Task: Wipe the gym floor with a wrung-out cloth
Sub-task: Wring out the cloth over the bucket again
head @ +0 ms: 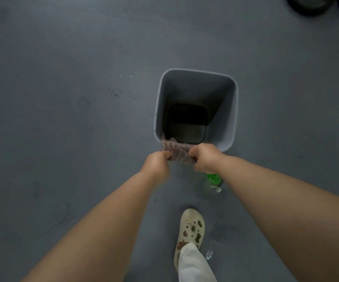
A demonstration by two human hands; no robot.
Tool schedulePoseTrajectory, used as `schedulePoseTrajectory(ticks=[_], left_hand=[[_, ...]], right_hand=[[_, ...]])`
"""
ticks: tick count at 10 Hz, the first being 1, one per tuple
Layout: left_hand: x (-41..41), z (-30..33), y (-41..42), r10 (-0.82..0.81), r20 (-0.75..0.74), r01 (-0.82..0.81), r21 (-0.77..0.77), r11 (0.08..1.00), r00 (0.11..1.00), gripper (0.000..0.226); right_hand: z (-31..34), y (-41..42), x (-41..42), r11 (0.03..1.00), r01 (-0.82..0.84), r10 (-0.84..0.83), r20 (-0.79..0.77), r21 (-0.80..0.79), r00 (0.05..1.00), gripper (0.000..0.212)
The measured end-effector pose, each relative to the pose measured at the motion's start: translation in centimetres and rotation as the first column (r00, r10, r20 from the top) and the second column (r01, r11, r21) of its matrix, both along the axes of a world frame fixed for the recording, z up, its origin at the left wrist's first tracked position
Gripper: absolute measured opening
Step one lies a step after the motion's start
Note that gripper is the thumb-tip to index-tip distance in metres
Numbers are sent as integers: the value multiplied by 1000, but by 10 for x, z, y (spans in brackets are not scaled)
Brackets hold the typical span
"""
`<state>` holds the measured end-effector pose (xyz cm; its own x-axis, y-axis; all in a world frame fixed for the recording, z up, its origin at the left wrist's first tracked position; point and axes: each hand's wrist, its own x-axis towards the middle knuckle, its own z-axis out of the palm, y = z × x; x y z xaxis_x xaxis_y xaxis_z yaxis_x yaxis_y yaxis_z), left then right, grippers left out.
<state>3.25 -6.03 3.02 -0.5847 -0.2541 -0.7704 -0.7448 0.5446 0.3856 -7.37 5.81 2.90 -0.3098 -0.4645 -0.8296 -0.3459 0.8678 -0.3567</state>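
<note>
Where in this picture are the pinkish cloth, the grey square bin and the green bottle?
pinkish cloth [177, 152], head view: stretch between the hands.
grey square bin [228, 110], head view: right inner wall.
green bottle [213, 178], head view: green body.

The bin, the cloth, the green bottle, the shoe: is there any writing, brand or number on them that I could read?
None can be read.
Grey bin: plain walls, no label in view.
Cloth, gripped by left hand and right hand: striped, no text.
Green bottle: mostly hidden, too blurred to tell.
Shoe: small charms, no legible writing.
</note>
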Motion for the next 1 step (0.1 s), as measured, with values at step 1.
schedulePoseTrajectory(ticks=[1], left_hand=[[-2, 5, 0, -51, 68, 50, 12, 999, 996, 50]], right_hand=[[0, -3, -1, 999, 42, -42, 4, 23, 999, 33]])
